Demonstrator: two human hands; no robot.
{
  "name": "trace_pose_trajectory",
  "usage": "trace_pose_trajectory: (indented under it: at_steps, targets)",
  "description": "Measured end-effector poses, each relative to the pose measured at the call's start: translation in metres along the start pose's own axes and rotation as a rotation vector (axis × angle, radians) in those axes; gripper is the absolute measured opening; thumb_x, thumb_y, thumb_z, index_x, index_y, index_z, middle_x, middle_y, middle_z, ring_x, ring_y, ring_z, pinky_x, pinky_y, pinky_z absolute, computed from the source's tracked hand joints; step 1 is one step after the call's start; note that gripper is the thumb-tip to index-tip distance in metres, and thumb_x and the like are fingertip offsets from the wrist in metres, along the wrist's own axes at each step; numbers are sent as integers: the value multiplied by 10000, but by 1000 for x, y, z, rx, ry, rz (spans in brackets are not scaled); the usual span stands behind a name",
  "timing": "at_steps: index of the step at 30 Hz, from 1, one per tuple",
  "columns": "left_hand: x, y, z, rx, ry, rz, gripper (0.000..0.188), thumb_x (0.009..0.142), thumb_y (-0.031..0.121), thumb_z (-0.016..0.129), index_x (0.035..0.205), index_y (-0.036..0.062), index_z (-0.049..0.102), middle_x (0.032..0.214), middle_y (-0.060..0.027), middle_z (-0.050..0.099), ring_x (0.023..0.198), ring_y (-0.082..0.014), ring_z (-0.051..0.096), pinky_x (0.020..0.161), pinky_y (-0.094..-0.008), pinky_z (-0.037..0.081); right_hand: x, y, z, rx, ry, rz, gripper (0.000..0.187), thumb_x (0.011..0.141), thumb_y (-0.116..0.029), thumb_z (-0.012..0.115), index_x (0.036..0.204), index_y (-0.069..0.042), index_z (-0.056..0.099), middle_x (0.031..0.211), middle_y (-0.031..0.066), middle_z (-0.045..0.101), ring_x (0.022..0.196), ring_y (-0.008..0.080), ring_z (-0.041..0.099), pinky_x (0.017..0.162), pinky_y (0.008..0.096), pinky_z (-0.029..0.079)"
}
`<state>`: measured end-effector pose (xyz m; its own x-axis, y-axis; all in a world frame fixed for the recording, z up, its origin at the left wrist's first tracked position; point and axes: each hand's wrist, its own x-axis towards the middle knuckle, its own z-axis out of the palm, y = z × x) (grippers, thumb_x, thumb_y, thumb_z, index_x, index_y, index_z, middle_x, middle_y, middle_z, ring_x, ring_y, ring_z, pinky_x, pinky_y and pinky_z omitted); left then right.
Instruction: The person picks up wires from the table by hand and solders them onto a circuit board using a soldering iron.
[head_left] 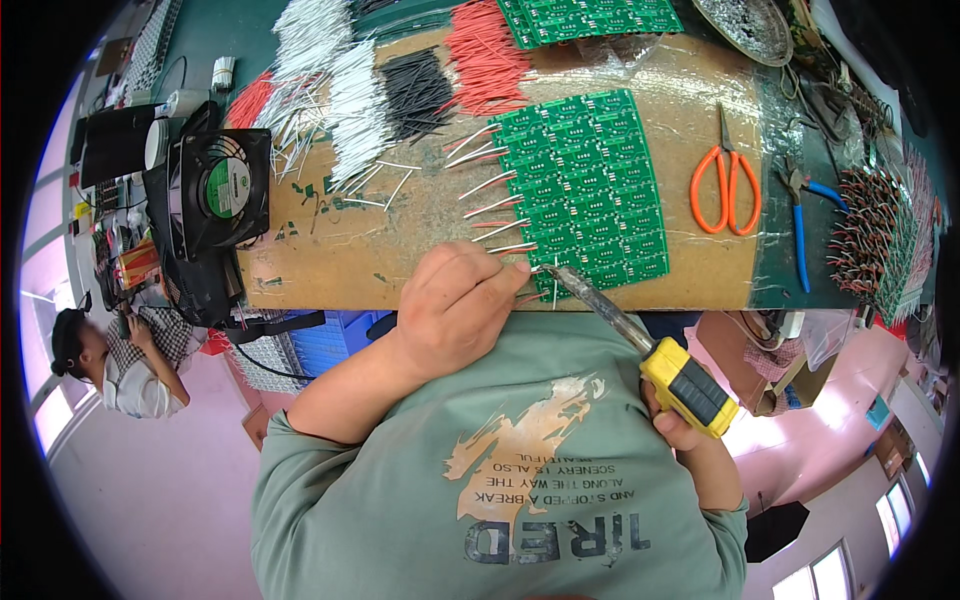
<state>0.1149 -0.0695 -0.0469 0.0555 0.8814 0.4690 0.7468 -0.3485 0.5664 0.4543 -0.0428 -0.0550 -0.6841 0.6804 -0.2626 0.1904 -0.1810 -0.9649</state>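
Note:
A green circuit board panel (pixel 590 190), divided into many small units, lies on the worktable before me. Short white and red wires stick out from its left edge. My left hand (pixel 460 300) is closed in a pinch at the board's lower left corner, on a thin wire mostly hidden by the fingers. In my right hand (pixel 675 425) is a yellow and black soldering iron (pixel 690 388). Its metal tip meets the board beside my left fingertips. A loose white wire (pixel 555 287) lies across the board's lower edge near the tip.
Piles of white wires (pixel 360 110), black wires (pixel 416 92) and red wires (pixel 487 60) lie behind. A black fan (pixel 218 188) stands at left. Orange-handled scissors (pixel 727 185), blue-handled cutters (pixel 800 235) and wired boards (pixel 880 235) are at right. Another person (pixel 130 360) sits far left.

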Motion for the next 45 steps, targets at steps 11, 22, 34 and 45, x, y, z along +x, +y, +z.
trace_pose_trajectory:
  at_steps: [11,22,34,45]
  targets:
    - [0,0,0,5,-8,-2,364,684,-108,771,1031,-2,743,854,-73,616,764,-256,605,651,-352,491,1,1,1,-58,38,-51,357,850,-407,758,834,-85,607,709,33,588,598,249,581,560,350,450]
    - [1,0,-1,8,-23,3,358,690,-107,771,1030,2,746,852,-72,613,765,-254,605,650,-349,490,5,-3,4,103,37,-83,415,873,-403,757,677,-118,527,591,21,513,506,225,516,503,332,397]
    - [0,3,-2,8,13,-1,324,704,-101,789,1002,15,740,855,-71,611,772,-259,597,664,-360,480,-2,-1,3,38,37,-80,405,874,-402,753,681,-120,536,605,19,523,517,224,526,503,333,402]
    - [0,10,-2,46,-28,29,294,683,-48,815,949,45,736,893,-55,615,829,-257,608,708,-365,459,-5,-8,-11,-60,-117,-35,403,850,-445,763,824,-77,599,700,44,576,557,260,565,533,353,445]
